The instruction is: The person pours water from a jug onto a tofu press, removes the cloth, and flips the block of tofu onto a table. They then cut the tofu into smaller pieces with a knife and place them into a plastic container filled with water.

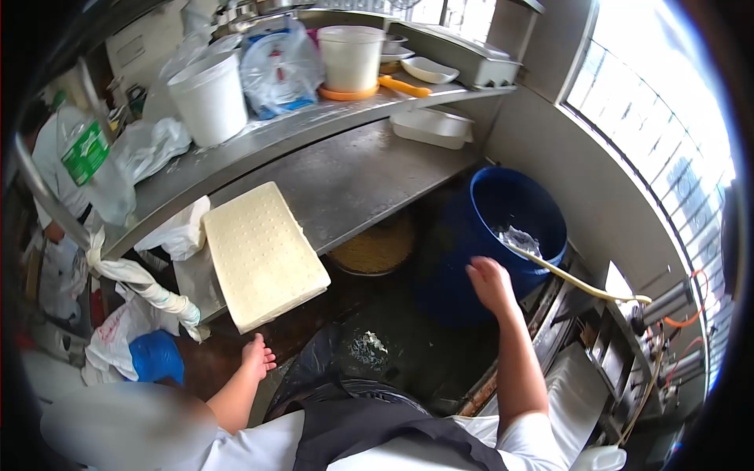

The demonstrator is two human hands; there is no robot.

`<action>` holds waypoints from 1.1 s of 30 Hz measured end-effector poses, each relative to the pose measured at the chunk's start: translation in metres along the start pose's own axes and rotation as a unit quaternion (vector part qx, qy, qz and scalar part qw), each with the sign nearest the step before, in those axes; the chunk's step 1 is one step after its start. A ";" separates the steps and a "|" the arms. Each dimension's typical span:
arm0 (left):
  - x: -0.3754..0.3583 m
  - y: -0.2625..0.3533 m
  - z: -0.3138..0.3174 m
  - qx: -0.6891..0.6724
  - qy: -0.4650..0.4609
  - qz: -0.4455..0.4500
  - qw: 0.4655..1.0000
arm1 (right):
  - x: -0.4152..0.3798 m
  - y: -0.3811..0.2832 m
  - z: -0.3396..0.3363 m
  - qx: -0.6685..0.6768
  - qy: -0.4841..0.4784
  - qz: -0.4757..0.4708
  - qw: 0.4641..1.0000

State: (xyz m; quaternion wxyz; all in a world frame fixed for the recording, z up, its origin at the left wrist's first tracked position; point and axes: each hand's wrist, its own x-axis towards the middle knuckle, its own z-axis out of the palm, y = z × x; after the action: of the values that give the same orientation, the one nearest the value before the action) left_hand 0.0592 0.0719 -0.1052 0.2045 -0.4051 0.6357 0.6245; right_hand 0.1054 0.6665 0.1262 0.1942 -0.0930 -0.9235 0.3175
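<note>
My left hand [258, 359] is just below the near corner of a stack of pale, dimpled slabs [265, 255], with its fingers apart and nothing in it. The slabs rest on the lower metal shelf [353, 169] and jut past its edge. Over on the right, my right hand [490, 281] hangs in front of a blue barrel [452, 259]; its fingers look loosely extended, and I see nothing in them. A yellowish hose [577, 281] runs over the barrel's rim.
White buckets [208, 102], bagged items and an orange-handled tool [404, 86] stand on the upper shelf. A round pan [375, 250] sits beneath the lower shelf. Metal equipment [620, 345] lines the right. Another person [51, 157] is at far left.
</note>
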 end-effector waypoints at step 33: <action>0.016 0.053 -0.053 -0.168 -0.107 0.046 0.979 | 0.057 -0.013 0.039 -0.191 0.047 -0.011 0.980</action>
State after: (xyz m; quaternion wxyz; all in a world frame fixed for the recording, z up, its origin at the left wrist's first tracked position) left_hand 0.0217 0.0115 -0.0774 0.1713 -0.3351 0.5142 0.7707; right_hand 0.0371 0.6513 0.1234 0.2193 -0.1333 -0.9580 0.1282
